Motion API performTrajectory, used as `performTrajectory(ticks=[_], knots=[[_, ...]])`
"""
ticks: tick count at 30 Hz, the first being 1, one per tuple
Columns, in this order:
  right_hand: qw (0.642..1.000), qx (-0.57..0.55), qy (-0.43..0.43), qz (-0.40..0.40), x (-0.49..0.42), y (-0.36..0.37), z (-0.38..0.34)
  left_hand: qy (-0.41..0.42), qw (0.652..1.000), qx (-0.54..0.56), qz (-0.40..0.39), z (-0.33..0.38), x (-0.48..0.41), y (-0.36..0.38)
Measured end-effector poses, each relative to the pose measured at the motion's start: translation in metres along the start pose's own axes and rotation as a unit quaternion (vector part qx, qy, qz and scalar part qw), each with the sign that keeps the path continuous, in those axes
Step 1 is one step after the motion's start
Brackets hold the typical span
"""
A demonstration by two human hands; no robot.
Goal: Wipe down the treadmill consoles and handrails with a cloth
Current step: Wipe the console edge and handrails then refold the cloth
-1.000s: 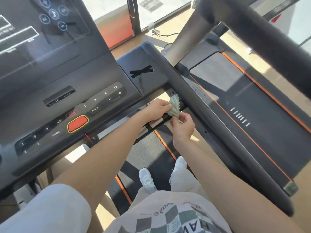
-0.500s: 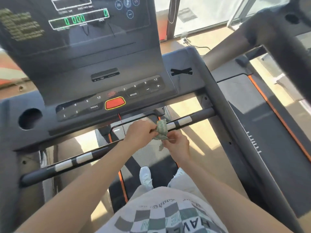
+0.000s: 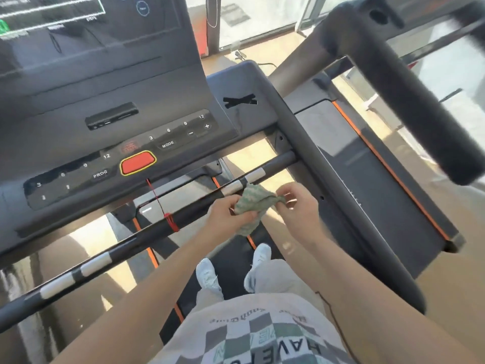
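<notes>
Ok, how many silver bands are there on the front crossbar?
4. Two silver bands sit side by side toward the crossbar's left end, two toward its right end, next to the cloth, which may hide another.

Bright window sunlight, hard floor shadows (edges motion-blurred).

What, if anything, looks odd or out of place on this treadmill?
Two things. A black tape cross is stuck on the right corner of the console, like a patch. And a red cord hanging below the red button is wound round the crossbar instead of dangling free.
</notes>
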State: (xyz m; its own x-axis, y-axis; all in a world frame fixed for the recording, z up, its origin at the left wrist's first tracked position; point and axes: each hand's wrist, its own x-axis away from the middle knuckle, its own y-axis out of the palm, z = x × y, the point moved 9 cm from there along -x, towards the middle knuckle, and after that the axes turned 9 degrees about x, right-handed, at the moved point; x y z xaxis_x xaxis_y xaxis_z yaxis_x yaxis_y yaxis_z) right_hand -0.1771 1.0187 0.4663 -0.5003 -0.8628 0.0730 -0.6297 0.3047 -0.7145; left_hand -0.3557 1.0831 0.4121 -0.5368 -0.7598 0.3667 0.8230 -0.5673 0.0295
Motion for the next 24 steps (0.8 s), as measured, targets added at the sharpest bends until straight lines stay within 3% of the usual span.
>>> performTrajectory(ticks=[6,11,16,20,24], knots=[[0.992,0.079,-0.060,0.078,-0.011,-0.070,0.032,-0.088,0.988,0.115,0.058,-0.019,-0.046,0.068],[0.959,0.196,-0.168,0.118,-0.043,-0.090,0.039,-0.162,0.925,0.295,0.178,-0.045,-0.085,0.121],[0.933,0.254,-0.249,0.047,-0.082,-0.072,0.043,-0.197,0.837,0.440,0.258,-0.056,-0.103,0.146],[0.897,0.291,-0.329,-0.052,-0.094,-0.052,0.043,-0.159,0.846,0.470,0.196,-0.047,-0.111,0.162],[0.864,0.329,-0.375,-0.063,-0.108,-0.040,0.034,-0.158,0.836,0.487,0.199,-0.049,-0.123,0.161]])
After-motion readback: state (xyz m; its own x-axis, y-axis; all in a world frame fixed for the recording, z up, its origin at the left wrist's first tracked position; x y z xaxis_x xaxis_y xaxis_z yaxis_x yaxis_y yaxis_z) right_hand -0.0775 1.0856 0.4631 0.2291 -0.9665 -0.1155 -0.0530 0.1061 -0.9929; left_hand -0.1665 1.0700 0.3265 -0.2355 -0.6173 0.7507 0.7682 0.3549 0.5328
